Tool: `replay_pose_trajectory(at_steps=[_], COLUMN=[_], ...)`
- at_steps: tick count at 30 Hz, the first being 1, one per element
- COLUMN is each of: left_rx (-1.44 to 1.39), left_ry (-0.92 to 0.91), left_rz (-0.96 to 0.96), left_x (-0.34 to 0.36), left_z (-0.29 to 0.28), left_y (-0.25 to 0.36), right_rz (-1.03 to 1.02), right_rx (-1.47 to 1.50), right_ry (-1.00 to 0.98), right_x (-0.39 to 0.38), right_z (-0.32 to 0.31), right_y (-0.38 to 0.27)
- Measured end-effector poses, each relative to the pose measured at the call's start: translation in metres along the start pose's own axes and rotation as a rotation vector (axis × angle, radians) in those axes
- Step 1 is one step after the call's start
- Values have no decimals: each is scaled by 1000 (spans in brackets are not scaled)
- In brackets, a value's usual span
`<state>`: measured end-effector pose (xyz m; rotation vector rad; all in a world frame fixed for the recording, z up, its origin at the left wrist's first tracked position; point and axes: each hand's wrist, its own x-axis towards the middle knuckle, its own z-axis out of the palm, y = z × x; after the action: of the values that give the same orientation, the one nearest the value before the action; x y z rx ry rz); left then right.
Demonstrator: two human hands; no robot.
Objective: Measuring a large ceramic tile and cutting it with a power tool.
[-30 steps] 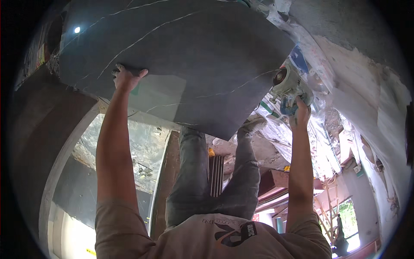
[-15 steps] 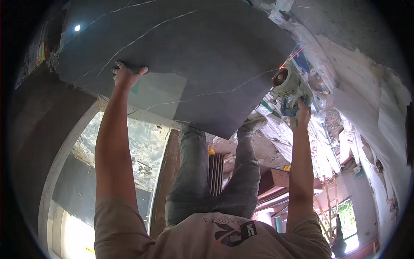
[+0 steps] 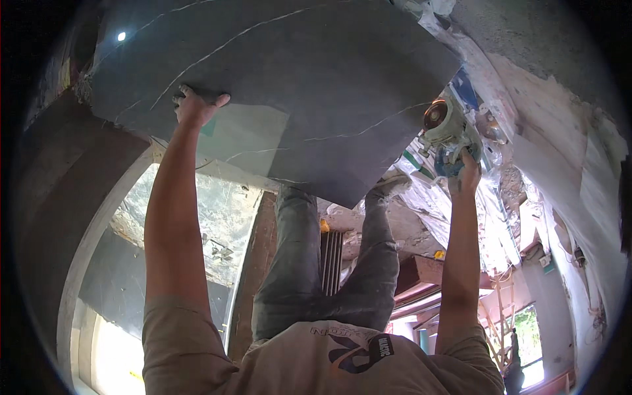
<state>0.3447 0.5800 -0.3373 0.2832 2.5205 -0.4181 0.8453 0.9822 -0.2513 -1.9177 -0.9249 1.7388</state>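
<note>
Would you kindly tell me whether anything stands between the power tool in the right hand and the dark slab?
Nothing visible does: the right hand holds the power tool, its disc at the right edge of the dark slab.

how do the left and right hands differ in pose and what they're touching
The left hand is spread with its thumb out, while the right hand is curled around a grip.
The left hand touches the dark veined slab; the right hand holds the power tool at the slab's right edge.
Both are bare.

Left head-worn fisheye, facing down; shirt (image 3: 296, 362) near, slab (image 3: 296, 79) farther.
</note>
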Motion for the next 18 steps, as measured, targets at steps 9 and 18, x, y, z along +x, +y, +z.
replay_pose_trajectory(at_steps=[9,18], left_rx=[-48,-51], left_ry=[-2,-31], left_rz=[8,-27], left_x=[0,-3], left_z=[0,-1], left_y=[-1,3], right_rz=[11,-3], right_rx=[8,61], right_ry=[-18,-81], right_x=[-14,20], right_z=[9,-6], right_y=[-5,6])
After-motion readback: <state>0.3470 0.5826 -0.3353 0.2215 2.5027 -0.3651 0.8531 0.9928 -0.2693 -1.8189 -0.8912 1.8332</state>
